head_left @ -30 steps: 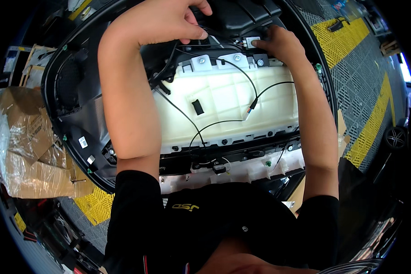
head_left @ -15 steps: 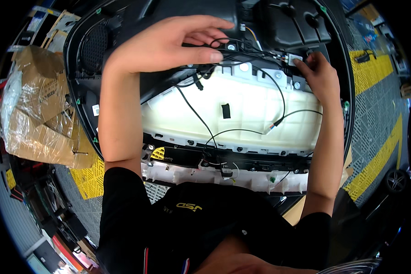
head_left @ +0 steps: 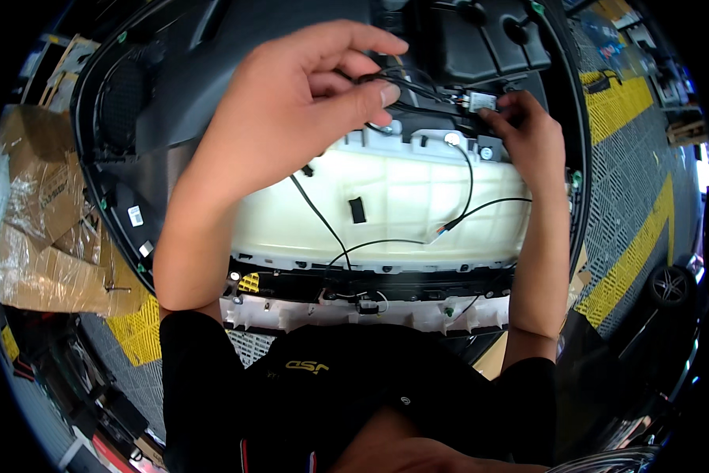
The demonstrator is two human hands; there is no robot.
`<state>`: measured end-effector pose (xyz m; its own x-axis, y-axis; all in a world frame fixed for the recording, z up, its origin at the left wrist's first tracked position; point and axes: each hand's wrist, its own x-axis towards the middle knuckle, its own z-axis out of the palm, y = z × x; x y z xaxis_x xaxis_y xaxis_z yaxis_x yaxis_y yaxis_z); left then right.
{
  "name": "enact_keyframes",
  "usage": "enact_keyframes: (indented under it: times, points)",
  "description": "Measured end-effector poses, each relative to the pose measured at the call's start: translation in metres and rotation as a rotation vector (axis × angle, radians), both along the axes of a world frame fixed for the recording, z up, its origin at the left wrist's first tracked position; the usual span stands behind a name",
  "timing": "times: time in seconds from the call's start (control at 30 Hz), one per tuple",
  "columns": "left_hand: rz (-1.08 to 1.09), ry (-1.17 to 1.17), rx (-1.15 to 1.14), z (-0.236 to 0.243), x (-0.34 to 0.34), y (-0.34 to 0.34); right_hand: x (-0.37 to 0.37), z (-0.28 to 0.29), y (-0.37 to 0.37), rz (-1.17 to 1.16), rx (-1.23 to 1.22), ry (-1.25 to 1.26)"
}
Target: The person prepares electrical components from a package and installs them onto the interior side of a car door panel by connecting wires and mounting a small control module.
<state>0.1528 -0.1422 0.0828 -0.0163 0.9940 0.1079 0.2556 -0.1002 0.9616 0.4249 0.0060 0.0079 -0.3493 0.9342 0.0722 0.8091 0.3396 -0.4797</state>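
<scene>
My left hand (head_left: 323, 83) pinches a bundle of thin black cables (head_left: 405, 83) between thumb and fingers, above the upper edge of a pale cream plastic panel (head_left: 291, 221). To its right, my right hand (head_left: 526, 130) has thumb and fingers closed on a small silver-white box-shaped module (head_left: 481, 102) with wires entering its left side. The cables run between the two hands. A loose black cable with a connector (head_left: 441, 230) showing coloured wires lies across the cream panel, which bears a short black tape strip (head_left: 357, 210).
Around the panel is a large black plastic car-interior trim piece (head_left: 173, 118), with a moulded black box (head_left: 492, 39) at the upper right. A white trim strip (head_left: 401, 314) lies close to my body. Cardboard with plastic wrap (head_left: 47, 213) stands at left; a car wheel (head_left: 671, 285) shows at right.
My left hand has closed its thumb and fingers around the cable bundle, where before its fingers were more spread. My right hand stays at the module. The whole view has shifted slightly.
</scene>
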Motion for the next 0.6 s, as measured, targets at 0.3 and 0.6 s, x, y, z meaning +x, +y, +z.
enact_keyframes:
  times: [0.3, 0.6]
  points:
    - [-0.098, -0.810, -0.228, -0.008, 0.060, -0.013, 0.005, -0.003, 0.002, 0.008, 0.028, 0.143]
    - [-0.309, 0.330, 0.205, -0.055, 0.113, -0.068, 0.008, 0.003, -0.009, 0.073, 0.086, 0.603]
